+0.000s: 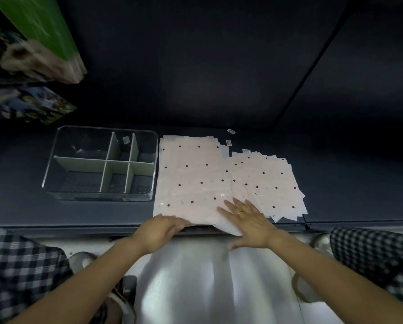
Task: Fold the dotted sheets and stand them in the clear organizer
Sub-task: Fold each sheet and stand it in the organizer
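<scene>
A dark table [336, 183] carries a clear organizer [100, 163] at nine o'clock, dotted sheets [196, 178] at centre, a fanned stack of sheets [270, 183] at three o'clock, and small labels [231, 131] at twelve

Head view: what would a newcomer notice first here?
First, the pale dotted sheets spread on the dark table, with a second fanned pile at their right. Both hands are at the near edge: the left hand curls over the sheets' edge, the right hand lies flat on them. Left of the sheets stands the clear organizer, its compartments holding no sheets.
</scene>
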